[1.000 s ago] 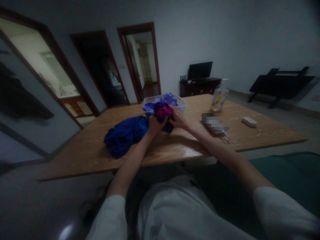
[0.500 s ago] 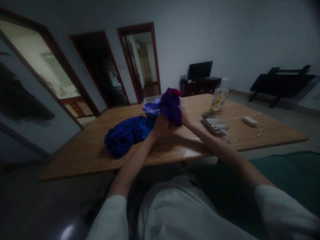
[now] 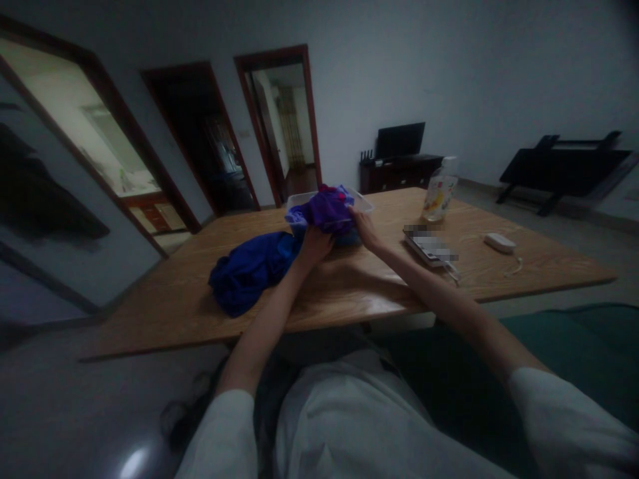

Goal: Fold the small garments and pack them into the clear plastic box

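Note:
A bundled purple cloth (image 3: 325, 211) with a red patch lies over the top of a clear plastic tub (image 3: 366, 202) on the table. My left hand (image 3: 318, 245) is at the near side of the bundle, fingers curled on the fabric and partly hidden under it. On the right, my right hand (image 3: 363, 227) grips the cloth's edge beside the tub wall. Lighter lavender fabric (image 3: 295, 215) shows inside the tub at the left. A crumpled dark blue garment (image 3: 247, 271) rests on the table, left of my left forearm.
On the wooden table (image 3: 164, 303), a pump bottle (image 3: 438, 196), a partly blurred flat device (image 3: 430, 247) with a cord and a white oval object (image 3: 499, 243) stand to the right. A green seat (image 3: 569, 352) is below the table's right edge.
The purple cloth has gone down from above the tub's near side onto its top, and lies flatter. Both hands have moved with it, the left one slightly lower and to the left.

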`<state>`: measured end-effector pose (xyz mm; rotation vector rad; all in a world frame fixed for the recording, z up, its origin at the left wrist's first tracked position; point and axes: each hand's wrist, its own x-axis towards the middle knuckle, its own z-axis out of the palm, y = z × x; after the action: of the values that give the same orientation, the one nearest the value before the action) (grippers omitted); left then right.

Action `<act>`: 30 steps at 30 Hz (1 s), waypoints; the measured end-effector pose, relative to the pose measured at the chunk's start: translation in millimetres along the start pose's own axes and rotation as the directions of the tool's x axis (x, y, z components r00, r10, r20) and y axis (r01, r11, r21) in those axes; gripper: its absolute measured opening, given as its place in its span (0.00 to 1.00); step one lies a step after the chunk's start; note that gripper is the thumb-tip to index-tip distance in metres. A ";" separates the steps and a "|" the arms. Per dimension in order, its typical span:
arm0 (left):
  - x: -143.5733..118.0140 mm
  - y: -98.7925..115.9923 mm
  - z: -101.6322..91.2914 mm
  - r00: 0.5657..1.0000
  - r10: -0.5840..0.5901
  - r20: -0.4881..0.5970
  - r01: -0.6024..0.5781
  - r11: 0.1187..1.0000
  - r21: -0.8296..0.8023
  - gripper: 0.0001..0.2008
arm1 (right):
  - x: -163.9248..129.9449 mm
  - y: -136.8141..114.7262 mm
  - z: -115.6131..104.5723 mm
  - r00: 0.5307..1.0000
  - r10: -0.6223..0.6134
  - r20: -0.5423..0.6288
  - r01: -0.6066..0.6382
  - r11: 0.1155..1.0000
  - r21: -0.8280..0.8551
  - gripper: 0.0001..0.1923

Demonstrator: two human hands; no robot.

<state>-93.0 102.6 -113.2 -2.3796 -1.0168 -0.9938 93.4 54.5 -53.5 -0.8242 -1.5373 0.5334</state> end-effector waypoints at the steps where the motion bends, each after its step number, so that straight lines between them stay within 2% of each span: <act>1: 0.4 -2.9 2.0 1.000 -0.018 0.000 0.018 1.000 -0.012 0.24 | 9.9 14.3 4.0 1.000 0.024 -0.007 -0.024 1.000 0.012 0.37; 3: 0.7 -6.1 5.9 0.998 -0.062 -0.014 0.062 0.998 -0.033 0.25 | 17.0 34.8 4.2 0.999 0.044 0.002 -0.044 0.999 0.023 0.35; 6: 0.4 -6.4 10.4 0.986 -0.155 -0.059 0.151 0.986 -0.069 0.24 | 12.6 45.6 -1.4 0.998 -0.014 0.053 0.012 0.999 0.053 0.29; 8: 0.3 -6.1 11.0 0.964 -0.237 -0.118 0.223 0.967 -0.120 0.25 | 8.9 46.1 -2.2 0.986 -0.117 0.117 0.116 0.993 0.020 0.22; 10: 1.1 -6.3 8.8 0.928 -0.319 -0.190 0.283 0.939 -0.196 0.27 | 5.4 47.7 0.1 0.949 -0.258 0.181 0.277 0.957 -0.090 0.18; 13: 4.0 -7.0 0.9 0.885 -0.382 -0.268 0.296 0.903 -0.311 0.30 | -2.3 56.9 6.5 0.860 -0.419 0.292 0.499 0.813 -0.300 0.33; 15: 6.1 -7.0 -4.9 0.871 -0.393 -0.296 0.276 0.889 -0.366 0.31 | -8.7 64.9 10.9 0.812 -0.449 0.374 0.576 0.719 -0.388 0.40; 17: 7.3 -6.5 -8.5 0.860 -0.403 -0.311 0.263 0.875 -0.406 0.33 | -14.3 70.1 14.0 0.796 -0.449 0.406 0.601 0.664 -0.445 0.42; 19: 6.7 -5.7 -9.6 0.854 -0.415 -0.314 0.261 0.864 -0.431 0.35 | -17.8 69.9 14.9 0.803 -0.449 0.393 0.596 0.638 -0.488 0.43; 22: 2.5 -2.3 -8.0 0.869 -0.398 -0.294 0.244 0.862 -0.445 0.39 | -17.7 62.6 12.1 0.815 -0.452 0.363 0.580 0.621 -0.527 0.42; 25: -3.2 7.0 -5.9 0.929 -0.288 -0.234 0.167 0.888 -0.428 0.43 | -10.7 59.5 6.0 0.821 -0.474 0.319 0.569 0.630 -0.529 0.43; 27: -5.3 16.7 -5.5 0.960 -0.201 -0.196 0.106 0.906 -0.410 0.44 | -3.1 64.9 1.3 0.827 -0.487 0.282 0.558 0.648 -0.519 0.42; 30: -4.1 30.9 -7.7 0.973 -0.113 -0.200 0.028 0.922 -0.385 0.40 | 8.9 81.8 -5.0 0.853 -0.463 0.241 0.517 0.690 -0.506 0.39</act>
<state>-75.8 75.5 -112.6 -2.4657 -0.8970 -1.5678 114.1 112.7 -108.0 -0.7694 -1.9508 -0.3087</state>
